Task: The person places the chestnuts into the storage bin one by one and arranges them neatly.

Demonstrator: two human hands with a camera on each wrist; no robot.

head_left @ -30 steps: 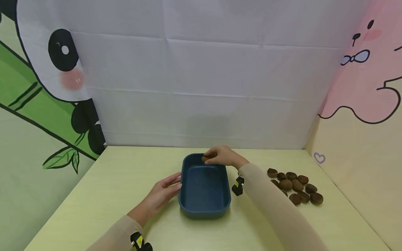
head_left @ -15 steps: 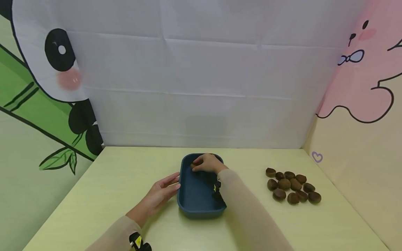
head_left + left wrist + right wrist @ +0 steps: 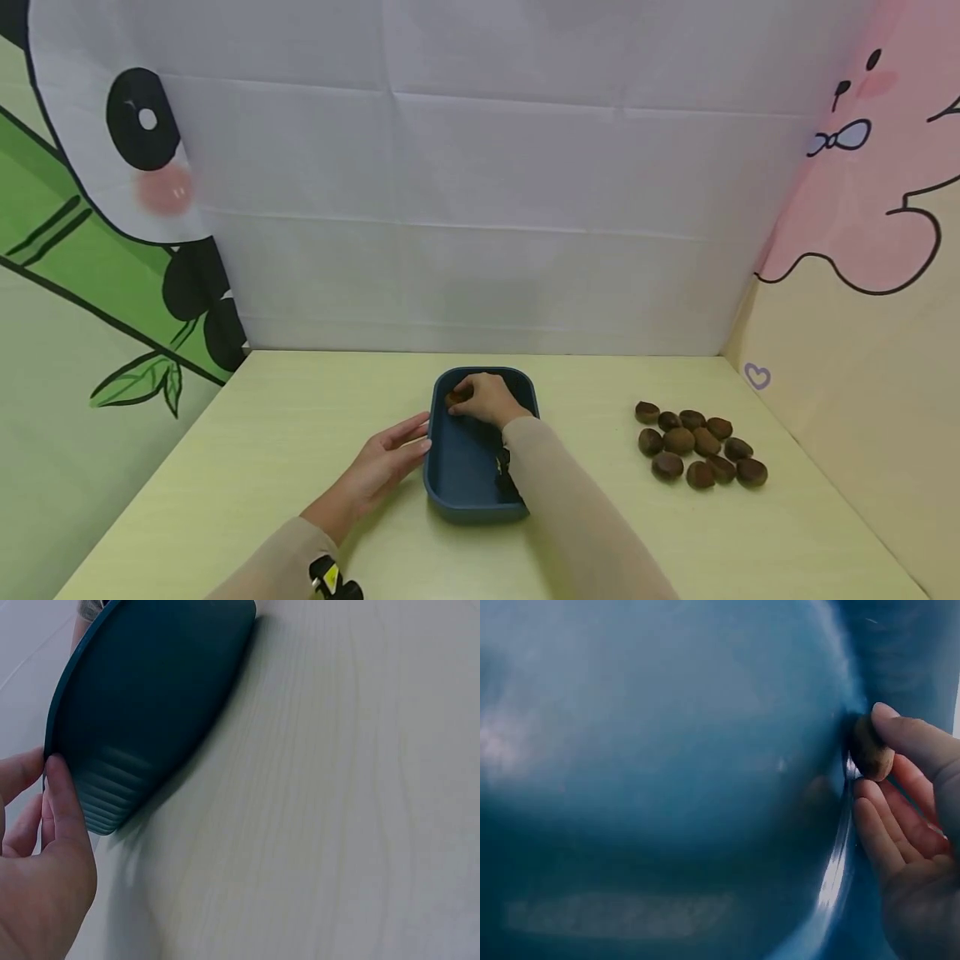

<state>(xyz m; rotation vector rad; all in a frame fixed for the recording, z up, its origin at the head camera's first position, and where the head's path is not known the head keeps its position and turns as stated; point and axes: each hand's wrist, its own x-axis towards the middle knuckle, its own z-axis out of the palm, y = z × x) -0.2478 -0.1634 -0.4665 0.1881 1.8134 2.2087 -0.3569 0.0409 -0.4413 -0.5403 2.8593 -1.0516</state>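
A deep blue rectangular box [image 3: 468, 467] with rounded corners stands on the table in the head view. Inside its far left part, my right hand [image 3: 489, 400] pinches a brown chestnut [image 3: 456, 397] between thumb and fingers. The right wrist view shows that chestnut [image 3: 871, 750] low by the box's inner wall, with the thumb on one side. My left hand [image 3: 378, 467] has its fingers extended against the outside of the box's left wall. In the left wrist view the left fingertips [image 3: 60, 769] touch the wall right at the rim.
Several more chestnuts [image 3: 678, 441] lie in a loose group on the pale yellow table [image 3: 315, 417], to the right of the box. A white cloth backdrop [image 3: 480, 250] rises behind the table, with printed cartoon panels at both sides.
My right hand has moved from the box's far rim leftward and down into the box, carrying the chestnut. The left hand has stayed at the left wall.
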